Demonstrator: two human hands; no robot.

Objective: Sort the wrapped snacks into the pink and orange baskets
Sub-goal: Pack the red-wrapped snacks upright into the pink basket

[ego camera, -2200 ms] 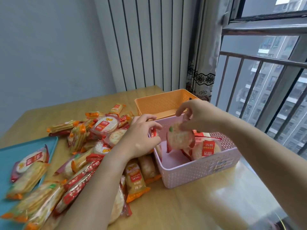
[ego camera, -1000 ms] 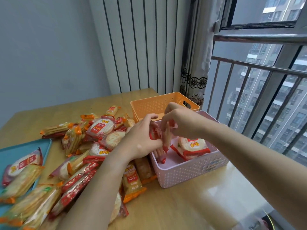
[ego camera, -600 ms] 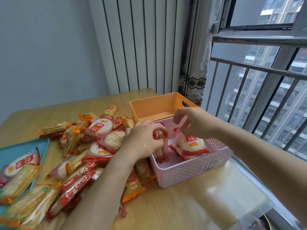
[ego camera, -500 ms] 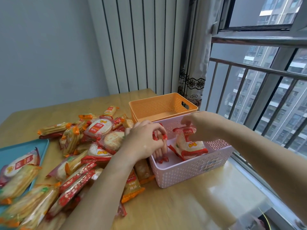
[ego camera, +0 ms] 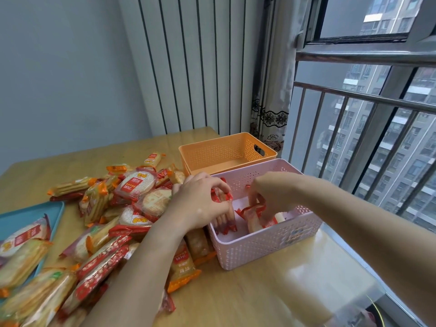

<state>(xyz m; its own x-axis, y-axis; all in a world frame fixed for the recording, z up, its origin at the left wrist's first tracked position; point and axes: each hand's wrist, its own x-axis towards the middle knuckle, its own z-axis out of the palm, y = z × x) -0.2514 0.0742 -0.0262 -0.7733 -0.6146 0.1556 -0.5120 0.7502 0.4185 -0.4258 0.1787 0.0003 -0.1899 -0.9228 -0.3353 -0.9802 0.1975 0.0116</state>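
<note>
Hands inside pink perforated plastic basket (ego camera: 264,251), near right on wooden table (ego camera: 236,303). Left hand (ego camera: 200,204) pinches upright red-wrapped cracker packet (ego camera: 226,215) against basket's left wall. Right hand (ego camera: 269,192) fingers curl round tilted red-wrapped round cracker packet (ego camera: 257,218) mid-basket. Orange perforated plastic basket (ego camera: 226,149) just beyond. Packets likely light, crinkly, slippery, with brittle contents: pinch crimped ends gently.

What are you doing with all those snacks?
A person is sorting wrapped snacks. Their left hand has a few red packs in its grip, upright inside the pink basket. Their right hand pinches a cracker pack lying in the same basket. The orange basket behind it looks empty. A big snack pile sits on the table, with more snacks on a blue tray.
</note>
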